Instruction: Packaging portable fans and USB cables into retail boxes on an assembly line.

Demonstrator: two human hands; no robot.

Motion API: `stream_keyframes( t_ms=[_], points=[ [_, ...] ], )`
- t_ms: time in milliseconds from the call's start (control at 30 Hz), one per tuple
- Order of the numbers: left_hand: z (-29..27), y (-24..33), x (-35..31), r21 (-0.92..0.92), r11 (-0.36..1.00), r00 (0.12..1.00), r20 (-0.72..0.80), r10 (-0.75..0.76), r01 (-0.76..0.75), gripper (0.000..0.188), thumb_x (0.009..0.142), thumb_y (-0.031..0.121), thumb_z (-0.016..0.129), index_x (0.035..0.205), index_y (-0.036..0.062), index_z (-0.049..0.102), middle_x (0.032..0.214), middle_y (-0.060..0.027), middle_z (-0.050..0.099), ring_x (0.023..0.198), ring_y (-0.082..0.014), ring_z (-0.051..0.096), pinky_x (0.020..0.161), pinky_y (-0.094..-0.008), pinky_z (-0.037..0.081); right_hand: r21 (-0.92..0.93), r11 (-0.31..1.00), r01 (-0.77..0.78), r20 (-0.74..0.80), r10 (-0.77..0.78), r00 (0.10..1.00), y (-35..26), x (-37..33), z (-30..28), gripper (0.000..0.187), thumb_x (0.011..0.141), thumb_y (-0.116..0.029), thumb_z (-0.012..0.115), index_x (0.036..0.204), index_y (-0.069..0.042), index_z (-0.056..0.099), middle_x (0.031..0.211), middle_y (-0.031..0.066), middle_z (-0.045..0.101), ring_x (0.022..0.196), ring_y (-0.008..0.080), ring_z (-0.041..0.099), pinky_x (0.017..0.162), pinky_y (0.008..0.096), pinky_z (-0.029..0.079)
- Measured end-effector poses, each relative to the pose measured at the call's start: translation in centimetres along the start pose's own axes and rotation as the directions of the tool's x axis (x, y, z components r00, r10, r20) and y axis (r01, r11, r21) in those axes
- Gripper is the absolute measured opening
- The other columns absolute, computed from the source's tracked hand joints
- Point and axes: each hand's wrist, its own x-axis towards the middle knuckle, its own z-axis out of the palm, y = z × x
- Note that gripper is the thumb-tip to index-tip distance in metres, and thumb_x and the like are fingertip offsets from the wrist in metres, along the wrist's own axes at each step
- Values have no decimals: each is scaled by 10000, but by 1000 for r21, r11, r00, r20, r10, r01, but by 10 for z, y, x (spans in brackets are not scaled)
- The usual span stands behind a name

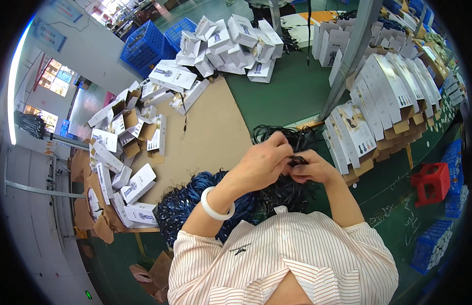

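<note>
Close together over the table, my two hands meet around a small dark looped piece (297,161), possibly part of a black cord. My right hand (314,169) grips it between thumb and fingers. The fingers of my left hand (269,156) are curled closed at its side, and what they pinch is hidden. Below and behind the hands lies a tangled heap of black cords (291,195). A bundle of dark blue and black cords (187,201) with shiny ends spreads by my left forearm, which wears a white bangle (215,206).
Brown cardboard (210,137) covers the table to the left, with a lone black cord on it. White printed boxes (139,183) lie loose along its left side, more (228,43) pile at the back. Rows of open boxes (378,96) stand right, beyond a metal post (347,71). A red stool (431,183) stands far right.
</note>
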Motion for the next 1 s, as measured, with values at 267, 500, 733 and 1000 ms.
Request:
stream_keyframes(
  t_ms=[267,500,733,1000],
  points=[
    [88,-31,-29,-537,842,886,-410,-215,-44,111,754,-59,532,857,-22,550,865,-113,535,717,-180,565,621,-257,457,158,959,234,-519,-121,846,36,6,-34,322,852,-266,525,636,-27,522,594,81,557,464,115,504,409,213,383],
    [171,-47,-36,-717,693,768,-486,-417,-78,365,726,-84,560,1075,6,502,1110,-111,479,948,-181,528,754,-267,464,624,694,358,-591,119,798,63,37,-31,263,851,-284,529,752,-42,499,588,54,462,389,101,320,391,257,288],
    [154,-56,-32,-936,-51,811,328,-485,348,194,880,197,483,983,33,481,685,-38,535,539,-141,546,460,-232,443,-115,955,274,-688,-275,671,40,55,3,86,837,-68,538,856,-5,592,612,17,493,499,75,452,446,220,372],
    [149,-115,-44,-888,-178,786,459,-415,424,350,912,268,368,884,-12,576,729,-131,613,601,-220,604,526,-264,477,-823,554,123,-214,-504,837,82,53,-5,136,820,-144,525,845,-15,564,723,122,560,636,249,559,578,308,447]
  ],
)
